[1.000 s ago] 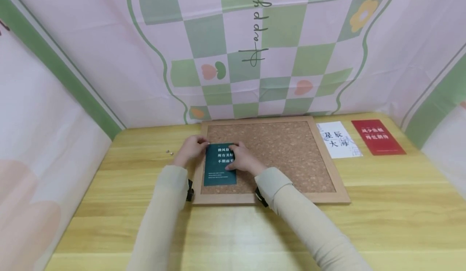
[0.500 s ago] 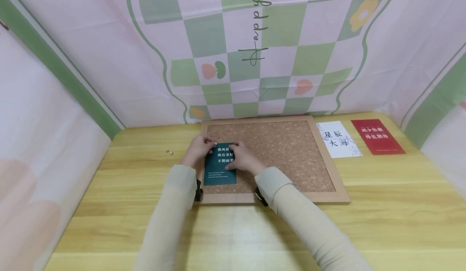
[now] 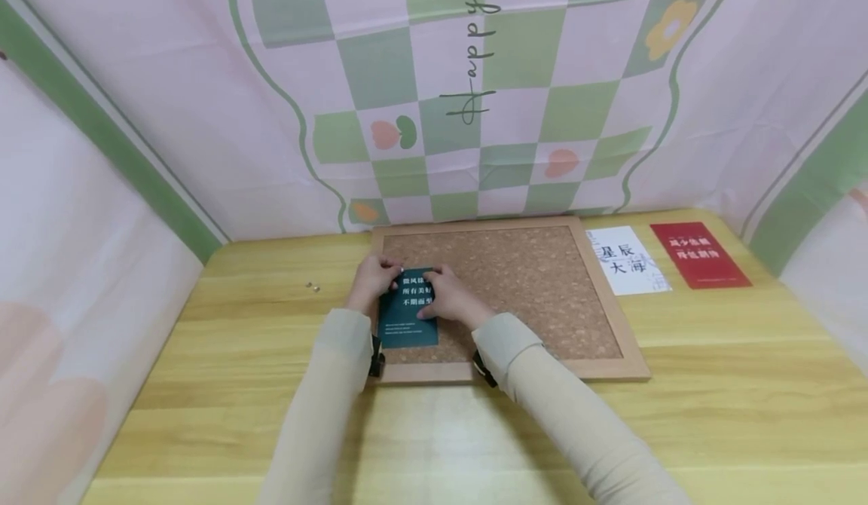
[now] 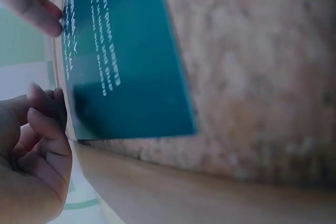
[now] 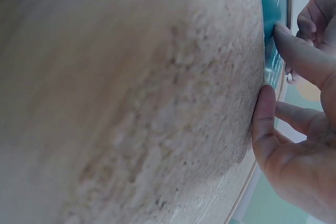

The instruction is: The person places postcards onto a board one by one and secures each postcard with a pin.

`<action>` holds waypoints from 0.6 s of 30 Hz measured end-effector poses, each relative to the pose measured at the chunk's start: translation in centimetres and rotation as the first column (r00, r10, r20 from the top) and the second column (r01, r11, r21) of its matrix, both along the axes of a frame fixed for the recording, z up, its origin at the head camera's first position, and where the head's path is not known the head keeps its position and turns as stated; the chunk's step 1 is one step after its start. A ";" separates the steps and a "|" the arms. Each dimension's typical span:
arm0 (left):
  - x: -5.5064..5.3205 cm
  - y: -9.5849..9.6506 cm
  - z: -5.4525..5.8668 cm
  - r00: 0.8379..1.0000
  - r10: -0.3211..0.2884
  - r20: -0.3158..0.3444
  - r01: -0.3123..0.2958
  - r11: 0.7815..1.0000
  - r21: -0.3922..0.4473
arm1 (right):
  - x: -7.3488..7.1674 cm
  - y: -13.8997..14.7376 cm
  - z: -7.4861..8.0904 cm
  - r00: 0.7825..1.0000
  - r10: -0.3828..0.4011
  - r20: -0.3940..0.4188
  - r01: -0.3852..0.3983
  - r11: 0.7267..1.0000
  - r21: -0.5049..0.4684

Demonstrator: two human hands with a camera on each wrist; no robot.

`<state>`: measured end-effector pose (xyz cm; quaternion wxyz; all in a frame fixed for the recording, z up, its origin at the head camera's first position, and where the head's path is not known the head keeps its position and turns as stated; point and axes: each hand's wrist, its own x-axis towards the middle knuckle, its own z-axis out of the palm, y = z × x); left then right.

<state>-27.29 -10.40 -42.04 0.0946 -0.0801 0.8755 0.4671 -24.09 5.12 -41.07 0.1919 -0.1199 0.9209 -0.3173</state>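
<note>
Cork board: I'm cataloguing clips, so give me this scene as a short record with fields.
Board: cork board, wooden frame, on table
On board: teal card, toward left end
Left hand: pinches small white object at card's top edge
Right hand: touches teal card
Right of board: white card, then red card
Left of board: two tiny shiny objects

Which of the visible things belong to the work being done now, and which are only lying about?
Apparently in use:
- dark green card, touched by the right grip
- cork board, under it
- small pale piece, in the left grip

Apparently just lying about:
- white card
- red card
- two small shiny bits, purpose unclear
</note>
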 end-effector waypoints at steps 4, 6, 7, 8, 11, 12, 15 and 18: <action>-0.2 -0.1 -0.2 1.000 0.007 0.017 -0.007 1.000 0.005 | 0.0 0.0 0.0 1.000 0.005 -0.007 -0.005 1.000 -0.002; -0.3 -0.1 -0.2 1.000 0.007 0.019 -0.007 1.000 0.003 | 0.0 0.0 0.0 1.000 0.005 -0.007 -0.005 1.000 -0.002; -0.3 -0.1 -0.2 1.000 0.007 0.020 -0.007 1.000 -0.001 | 0.0 0.0 0.0 1.000 0.005 -0.007 -0.005 1.000 -0.003; -0.4 -0.1 -0.3 1.000 0.007 0.022 -0.006 1.000 -0.005 | 0.0 0.0 0.0 1.000 0.006 -0.009 -0.006 1.000 -0.003; -0.5 -0.1 -0.3 1.000 0.004 0.025 -0.003 1.000 -0.011 | 0.0 0.0 -0.1 1.000 0.007 -0.013 -0.007 1.000 -0.004; -0.5 -0.1 -0.3 1.000 0.003 0.026 -0.003 1.000 -0.011 | 0.0 0.0 -0.1 1.000 0.006 -0.014 -0.006 1.000 -0.006; -0.7 -0.1 -0.4 1.000 0.002 0.029 -0.002 1.000 -0.017 | -0.1 0.0 -0.1 1.000 0.006 -0.020 -0.006 1.000 -0.002; -0.7 -0.1 -0.5 1.000 0.000 0.027 0.000 1.000 -0.029 | -0.1 0.0 -0.2 1.000 0.007 -0.022 -0.007 1.000 0.004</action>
